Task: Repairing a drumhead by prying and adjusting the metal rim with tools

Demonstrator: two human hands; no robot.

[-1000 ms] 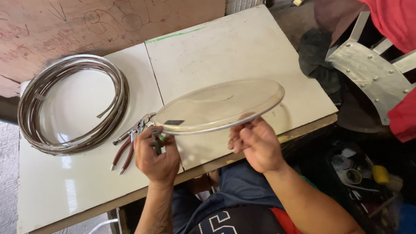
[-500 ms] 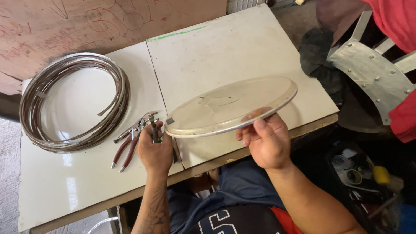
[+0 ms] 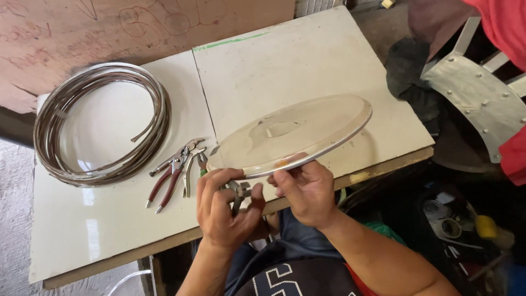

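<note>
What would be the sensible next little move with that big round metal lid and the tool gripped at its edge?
Probably squeeze the tool and work the rim where it sits. The right hand steadies the round metal lid from beneath at its near edge, tilted above the table, while the left hand grips a small metal tool right at that rim. The red-handled pliers lie unused beside the coiled metal strip.

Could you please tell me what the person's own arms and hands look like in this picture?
Both the left hand and the right hand are bare, without gloves, rings or a watch. Both forearms are uncovered, with no sleeves reaching them.
</note>
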